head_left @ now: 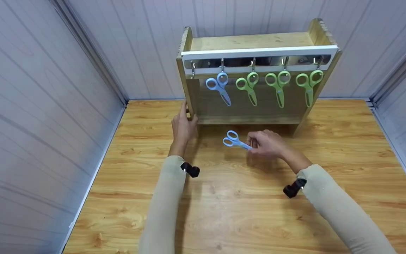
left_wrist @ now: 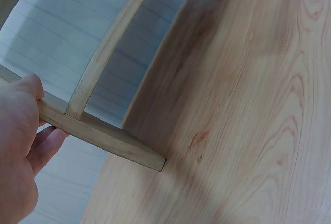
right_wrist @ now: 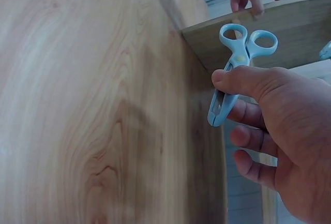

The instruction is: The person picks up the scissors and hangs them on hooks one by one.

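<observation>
Now the right hand (head_left: 268, 144) pinches blue scissors (head_left: 234, 139) by the blades; the left hand (head_left: 183, 125) grips the rack (head_left: 189, 88) side.

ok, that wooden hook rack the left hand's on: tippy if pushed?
Possibly. The tall wooden hook rack stands upright on narrow side feet, so a push high up might rock it. The left hand grips its side post, probably bracing it. Four plastic scissors hang at the front, so it looks slightly front-loaded, though likely light overall.
</observation>
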Tool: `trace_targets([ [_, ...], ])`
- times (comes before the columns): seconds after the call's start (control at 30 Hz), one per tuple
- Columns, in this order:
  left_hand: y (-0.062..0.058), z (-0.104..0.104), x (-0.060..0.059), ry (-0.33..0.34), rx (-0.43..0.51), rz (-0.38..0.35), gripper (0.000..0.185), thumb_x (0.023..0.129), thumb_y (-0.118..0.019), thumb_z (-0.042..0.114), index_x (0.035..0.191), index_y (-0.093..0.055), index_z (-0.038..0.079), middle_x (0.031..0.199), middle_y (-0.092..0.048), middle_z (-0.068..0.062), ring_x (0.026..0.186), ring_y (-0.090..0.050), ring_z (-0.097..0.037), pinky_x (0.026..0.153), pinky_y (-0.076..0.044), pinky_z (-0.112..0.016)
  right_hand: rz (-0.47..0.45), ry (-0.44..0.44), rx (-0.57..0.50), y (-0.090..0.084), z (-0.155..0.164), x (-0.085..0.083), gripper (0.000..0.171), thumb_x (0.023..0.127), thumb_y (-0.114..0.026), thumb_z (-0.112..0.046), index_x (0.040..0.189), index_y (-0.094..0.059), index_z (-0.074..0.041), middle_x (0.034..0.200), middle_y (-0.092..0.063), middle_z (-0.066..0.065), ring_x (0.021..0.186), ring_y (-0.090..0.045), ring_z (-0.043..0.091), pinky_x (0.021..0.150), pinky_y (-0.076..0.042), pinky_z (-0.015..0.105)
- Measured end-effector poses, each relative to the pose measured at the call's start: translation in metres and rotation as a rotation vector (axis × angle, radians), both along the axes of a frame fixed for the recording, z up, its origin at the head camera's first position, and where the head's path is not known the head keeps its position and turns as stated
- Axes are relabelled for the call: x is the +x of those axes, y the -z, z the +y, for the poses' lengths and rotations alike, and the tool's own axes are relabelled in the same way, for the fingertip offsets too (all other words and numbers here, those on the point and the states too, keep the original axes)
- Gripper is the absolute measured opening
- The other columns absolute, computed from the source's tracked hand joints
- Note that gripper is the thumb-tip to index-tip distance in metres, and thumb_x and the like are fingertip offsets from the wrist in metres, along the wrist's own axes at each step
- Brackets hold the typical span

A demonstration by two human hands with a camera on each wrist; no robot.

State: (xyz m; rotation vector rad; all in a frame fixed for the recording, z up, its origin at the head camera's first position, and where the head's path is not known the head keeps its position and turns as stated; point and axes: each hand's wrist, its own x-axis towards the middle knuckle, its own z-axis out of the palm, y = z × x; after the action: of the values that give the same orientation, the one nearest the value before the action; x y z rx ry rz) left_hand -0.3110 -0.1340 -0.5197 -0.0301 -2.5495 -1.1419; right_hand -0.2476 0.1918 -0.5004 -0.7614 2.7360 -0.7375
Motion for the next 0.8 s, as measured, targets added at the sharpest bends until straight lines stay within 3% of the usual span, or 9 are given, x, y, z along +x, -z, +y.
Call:
trace_targets([
  [0.8,0.0,-0.001,-0.001,-0.006,0.006,0.003,0.066,0.107,-0.073,0.011,0.169,-0.049,0.01,0.142,-0.078,-0.026,0.113,-0.085,-0.038,0.099,-0.068,-0.052,0.027,-0.018,-0.044,-0.028,-0.004,-0.004,0.015,0.097,-0.086,-0.018,0.1,-0.074,-0.011,0.084,-0.074,0.004,0.075,-0.063,0.012,0.072,-0.047,0.032],
])
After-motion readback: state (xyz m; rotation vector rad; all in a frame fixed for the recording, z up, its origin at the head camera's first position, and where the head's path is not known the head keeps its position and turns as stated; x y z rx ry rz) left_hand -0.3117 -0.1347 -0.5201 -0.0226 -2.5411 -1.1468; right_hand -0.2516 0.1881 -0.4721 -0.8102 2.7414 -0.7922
